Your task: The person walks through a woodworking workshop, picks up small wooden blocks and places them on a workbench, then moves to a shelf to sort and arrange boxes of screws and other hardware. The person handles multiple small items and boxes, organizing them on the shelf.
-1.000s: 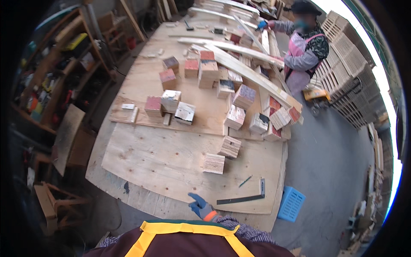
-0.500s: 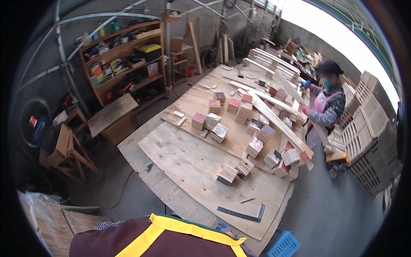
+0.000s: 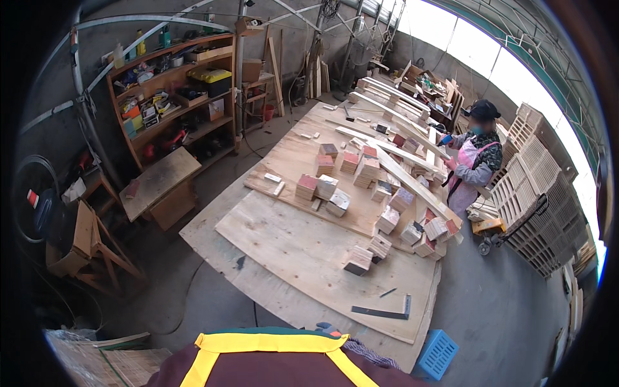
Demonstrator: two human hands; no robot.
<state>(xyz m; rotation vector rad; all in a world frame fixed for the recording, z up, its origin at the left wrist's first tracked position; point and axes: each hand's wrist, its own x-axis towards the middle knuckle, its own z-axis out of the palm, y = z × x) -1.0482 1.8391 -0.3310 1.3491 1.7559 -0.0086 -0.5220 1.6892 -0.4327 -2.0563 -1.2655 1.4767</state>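
At the table's near edge a small bit of my right hand (image 3: 324,327) shows, in what looks like a grey-blue and orange glove. Its patterned sleeve (image 3: 374,355) leads up to it; the dark apron (image 3: 271,361) with yellow trim covers the rest. The fingers are too hidden to read. My left hand is out of sight. Nearest on the plywood-topped table (image 3: 277,258) lie a black try square (image 3: 380,312) and a dark pencil (image 3: 387,292). Beyond them stand several laminated wood blocks (image 3: 358,260), some with red or black faces.
Long boards (image 3: 412,180) lie across the table's far right. A co-worker (image 3: 474,155) in a pink apron stands there, hands at a board. Stacked pallets (image 3: 516,187) and a yellow pallet jack (image 3: 488,226) are behind. A blue crate (image 3: 438,355) sits near right; a tool shelf (image 3: 174,97) stands left.
My view has swung to the right and tilted up slightly. The table and blocks look unmoved. The patterned sleeve shows more on the right, and the co-worker stands more upright.
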